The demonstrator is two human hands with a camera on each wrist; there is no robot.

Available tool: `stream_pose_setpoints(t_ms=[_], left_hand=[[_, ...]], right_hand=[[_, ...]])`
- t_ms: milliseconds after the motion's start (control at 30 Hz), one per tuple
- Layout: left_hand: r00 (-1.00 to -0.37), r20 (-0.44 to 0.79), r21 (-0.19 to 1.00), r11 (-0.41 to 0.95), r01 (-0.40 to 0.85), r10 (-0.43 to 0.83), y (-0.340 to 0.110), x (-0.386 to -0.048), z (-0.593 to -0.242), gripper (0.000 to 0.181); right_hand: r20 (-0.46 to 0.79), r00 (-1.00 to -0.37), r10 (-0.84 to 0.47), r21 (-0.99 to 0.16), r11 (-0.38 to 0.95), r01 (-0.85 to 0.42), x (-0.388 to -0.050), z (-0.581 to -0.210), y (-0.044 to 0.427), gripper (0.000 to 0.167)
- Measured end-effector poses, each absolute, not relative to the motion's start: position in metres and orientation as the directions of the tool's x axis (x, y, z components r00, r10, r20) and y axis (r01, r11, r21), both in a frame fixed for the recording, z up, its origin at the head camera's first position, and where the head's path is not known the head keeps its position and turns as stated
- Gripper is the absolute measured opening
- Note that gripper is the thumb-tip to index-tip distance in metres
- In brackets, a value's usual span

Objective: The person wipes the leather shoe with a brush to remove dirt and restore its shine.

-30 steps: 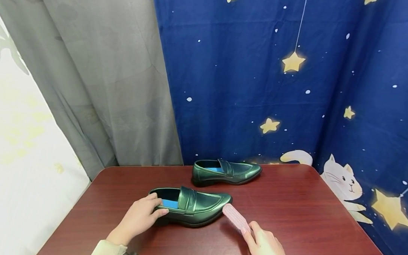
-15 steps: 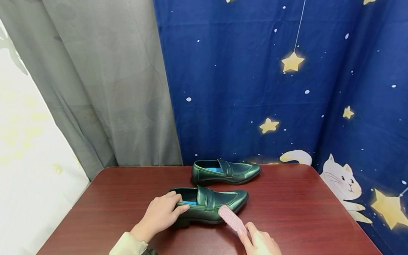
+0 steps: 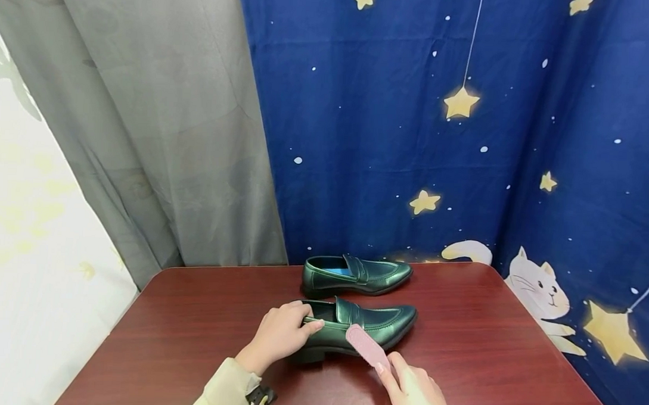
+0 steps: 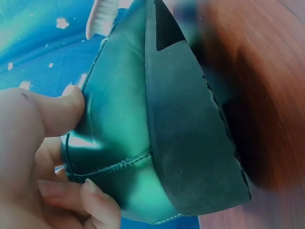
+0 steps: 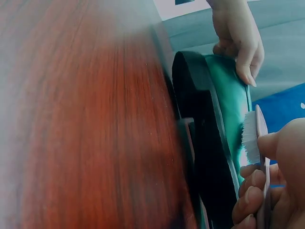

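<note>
At bottom center, the left hand grips the back of a green shoe, thumb along its near rim, toe pointing right. A pale sleeve and dark wristband show below that hand. At lower right of center, the right hand holds a pink brush, its head overlapping the shoe's near side. A matching shoe rests behind on the reddish-brown table. A gray curtain fills the upper left; a starry blue curtain, the upper right.
</note>
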State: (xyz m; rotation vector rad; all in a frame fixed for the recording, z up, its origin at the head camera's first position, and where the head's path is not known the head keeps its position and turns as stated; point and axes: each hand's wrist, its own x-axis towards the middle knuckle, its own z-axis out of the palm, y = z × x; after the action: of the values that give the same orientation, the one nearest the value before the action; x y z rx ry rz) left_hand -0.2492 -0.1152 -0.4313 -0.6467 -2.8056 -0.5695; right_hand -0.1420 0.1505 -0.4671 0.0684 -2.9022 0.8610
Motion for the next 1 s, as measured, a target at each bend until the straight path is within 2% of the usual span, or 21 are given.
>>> stream_pose_setpoints(t_ms=[367, 500, 800, 867, 1000], left_hand=[[-0.893, 0.23, 0.331, 0.832, 0.445, 0.387, -0.098, -0.255, -0.431, 0.033], [-0.896, 0.213, 0.347, 0.827, 0.441, 0.389, -0.098, -0.26, -0.428, 0.026], [-0.895, 0.241, 0.529, 0.722, 0.446, 0.376, -0.116, -0.27, -0.433, 0.005], [-0.891, 0.254, 0.568, 0.687, 0.453, 0.377, -0.122, -0.27, -0.439, 0.011], [-0.885, 0.25, 0.58, 0.671, 0.461, 0.392, -0.132, -0.264, -0.45, 0.05]], right_hand=[[0.174, -0.983, -0.063, -0.514, 0.845, -0.146, -0.151, -0.468, 0.145, 0.02], [0.185, -0.981, -0.06, -0.509, 0.848, -0.148, -0.156, -0.463, 0.138, 0.021], [0.236, -0.971, -0.029, -0.517, 0.843, -0.15, -0.168, -0.459, 0.126, 0.022], [0.243, -0.97, -0.023, -0.512, 0.846, -0.149, -0.169, -0.458, 0.125, 0.023], [0.22, -0.975, -0.025, -0.514, 0.847, -0.138, -0.17, -0.459, 0.124, 0.023]])
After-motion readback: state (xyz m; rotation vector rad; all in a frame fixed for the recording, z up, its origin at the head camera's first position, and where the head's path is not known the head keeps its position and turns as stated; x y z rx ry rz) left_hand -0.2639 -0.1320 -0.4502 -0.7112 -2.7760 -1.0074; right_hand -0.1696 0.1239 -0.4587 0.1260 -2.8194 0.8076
